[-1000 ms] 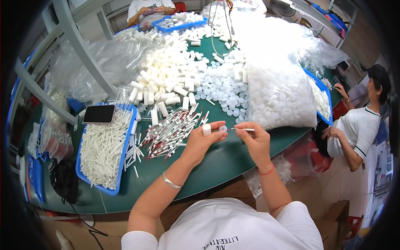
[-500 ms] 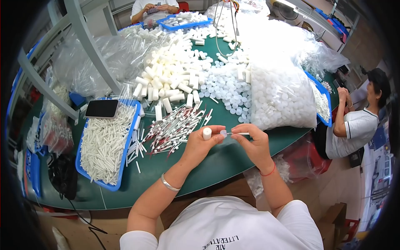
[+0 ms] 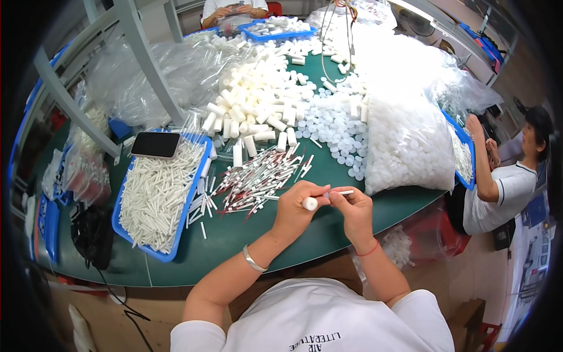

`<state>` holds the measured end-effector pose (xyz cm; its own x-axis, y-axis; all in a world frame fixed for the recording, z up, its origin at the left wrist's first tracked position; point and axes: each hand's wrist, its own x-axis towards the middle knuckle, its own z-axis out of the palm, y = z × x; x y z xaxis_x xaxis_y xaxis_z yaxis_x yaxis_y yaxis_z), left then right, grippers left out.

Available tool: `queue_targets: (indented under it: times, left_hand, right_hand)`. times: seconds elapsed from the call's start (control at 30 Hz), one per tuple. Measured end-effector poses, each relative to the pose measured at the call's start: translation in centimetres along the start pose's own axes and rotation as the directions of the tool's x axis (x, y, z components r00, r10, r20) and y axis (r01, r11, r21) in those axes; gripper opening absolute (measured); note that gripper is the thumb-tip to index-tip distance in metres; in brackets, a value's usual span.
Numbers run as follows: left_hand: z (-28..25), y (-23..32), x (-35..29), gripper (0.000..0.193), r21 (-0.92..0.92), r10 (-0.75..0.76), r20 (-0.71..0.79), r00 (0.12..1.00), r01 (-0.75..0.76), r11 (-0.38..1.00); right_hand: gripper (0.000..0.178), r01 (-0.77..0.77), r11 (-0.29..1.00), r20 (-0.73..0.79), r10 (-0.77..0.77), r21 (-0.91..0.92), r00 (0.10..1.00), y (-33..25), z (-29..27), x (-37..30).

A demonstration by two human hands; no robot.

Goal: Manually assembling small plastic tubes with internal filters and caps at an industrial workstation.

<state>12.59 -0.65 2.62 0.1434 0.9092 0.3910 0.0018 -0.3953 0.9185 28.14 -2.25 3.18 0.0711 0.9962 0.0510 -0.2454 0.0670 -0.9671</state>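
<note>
My left hand [image 3: 295,205] is closed around a short white cylinder [image 3: 309,203], whose round end faces me. Its thumb and forefinger meet the fingertips of my right hand [image 3: 356,212]. Pinched in the right hand is a thin white stick [image 3: 346,192], pointing off to the right. A small translucent cap lies between the fingertips, mostly hidden now. Just beyond my left hand lies a loose heap of thin white sticks with dark red parts [image 3: 261,179]. Many translucent round caps [image 3: 334,126] are scattered farther back, beside a pile of white cylinders [image 3: 249,114].
Left of my arms, a blue tray [image 3: 166,256] of white sticks has a phone [image 3: 155,145] on its far edge. A bulging clear bag [image 3: 410,144] of caps stands at right. Grey metal posts [image 3: 148,61] rise at left. A co-worker [image 3: 501,182] sits right, another [image 3: 234,9] across.
My hands have come closer together, and the cap between them is now largely covered by fingers. The view has shifted slightly. The co-worker at right has raised an arm toward a tray.
</note>
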Motion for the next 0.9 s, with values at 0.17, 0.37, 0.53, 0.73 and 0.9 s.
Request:
queue_targets:
  times: [0.17,0.37,0.53,0.73,0.9]
  left_hand:
    - [0.4,-0.2,0.4,0.025,0.067,0.055,-0.034,0.998,-0.052,0.996]
    - [-2.1,-0.5,2.7,0.029,0.233,-0.01,-0.052,0.999,0.022,0.972]
    - [-5.2,0.5,4.2,0.026,0.174,-0.394,-0.05,0.918,0.396,0.902]
    - [-5.8,-1.1,2.4,0.034,0.065,-0.433,0.123,0.893,0.428,0.901]
    - [-5.9,-0.7,1.6,0.033,0.252,-0.278,0.182,0.943,0.229,0.94]
  right_hand:
    - [0.012,-0.022,1.0,0.014,0.022,0.014,1.0,0.0,-0.2,0.8]
    - [0.01,0.0,0.998,-0.005,0.001,0.059,1.0,-1.6,0.1,2.4]
    - [0.011,0.003,1.0,0.063,-0.004,0.004,0.998,-2.3,0.0,3.8]
    - [0.014,0.235,0.938,0.24,-0.174,-0.256,0.955,-0.6,0.8,5.5]
    - [0.012,0.397,0.837,0.398,-0.241,-0.376,0.885,-1.6,2.5,5.3]
